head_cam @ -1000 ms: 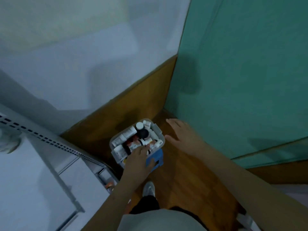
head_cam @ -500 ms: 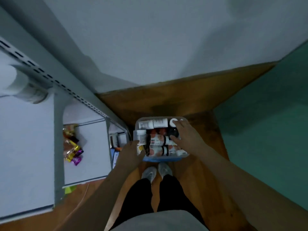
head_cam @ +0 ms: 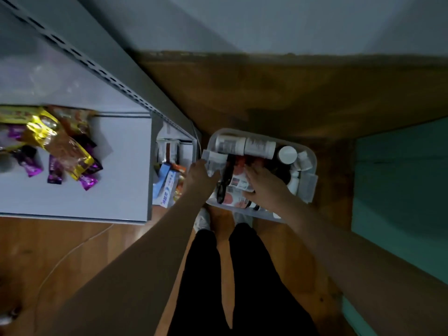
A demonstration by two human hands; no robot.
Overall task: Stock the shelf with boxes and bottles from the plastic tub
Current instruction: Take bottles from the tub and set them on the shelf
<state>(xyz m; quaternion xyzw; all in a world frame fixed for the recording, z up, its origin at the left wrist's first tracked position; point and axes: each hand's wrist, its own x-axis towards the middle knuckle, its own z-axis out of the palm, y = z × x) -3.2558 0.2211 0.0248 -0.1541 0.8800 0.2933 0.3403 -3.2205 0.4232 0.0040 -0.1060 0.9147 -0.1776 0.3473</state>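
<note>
A clear plastic tub (head_cam: pixel 309 187) sits on the floor in front of my feet, filled with white bottles (head_cam: pixel 257 147), red-labelled bottles (head_cam: pixel 238 183) and small white boxes. My left hand (head_cam: pixel 198 175) grips the tub's left rim beside a small white box (head_cam: pixel 213 158). Inside the tub, my right hand (head_cam: pixel 264 185) has its fingers and thumb wrapped around a lying red-labelled bottle. The grey metal shelf (head_cam: pixel 121 154) stands just left of the tub.
Snack packets in gold and purple wrappers (head_cam: pixel 60 151) lie on the upper shelf board. Boxes, one a blue-and-white carton (head_cam: pixel 168 190), fill the lower shelf level next to the tub. A perforated shelf upright (head_cam: pixel 101 73) runs diagonally. A teal wall (head_cam: pixel 400 185) is to the right, with wooden floor around.
My right hand has moved from the tub's right rim into the tub and onto a red-labelled bottle. My left hand stays at the left rim. The view has swung towards the shelf.
</note>
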